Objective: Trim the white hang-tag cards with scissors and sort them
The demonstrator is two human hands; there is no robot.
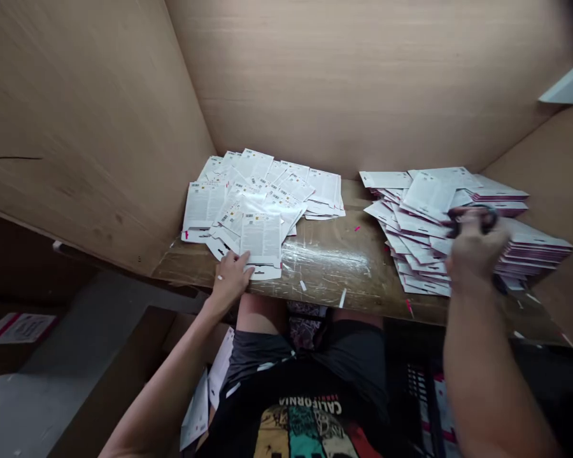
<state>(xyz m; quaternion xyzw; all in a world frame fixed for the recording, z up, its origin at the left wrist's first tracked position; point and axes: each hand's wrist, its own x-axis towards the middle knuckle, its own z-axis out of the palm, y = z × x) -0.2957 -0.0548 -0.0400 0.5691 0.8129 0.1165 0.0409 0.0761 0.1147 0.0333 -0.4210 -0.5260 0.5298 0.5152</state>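
At far left, below bench level, an open carton (119,369) is seen on the floor; white packets are held in it. Above, the left end of the bench (334,242) is closed off by a tan panel (90,121).

Along the bench's back left corner, a loose pile of white printed packets (258,172) is spread, overlapped at many angles and reaching toward the front edge. The nearest packet (261,238) is laid at the front edge, left of the middle. Its lower left part is touched by the left hand (232,277), palm down, fingers a little parted; whether the packet is gripped cannot be told.

Mid-bench, worn wood is exposed. Small white scraps (342,298) are scattered by the front edge; a pink scrap (357,228) is noted farther back.

Right of the middle, a tall, uneven stack of packets (423,235) is heaped from near the back edge forward. Beside its right side the right hand (477,248) is raised, closed round a dark tool (491,219) with a looped part; both are blurred. Just right of the hand, toward the right end, a neater stack (537,251) with pink edges is set.
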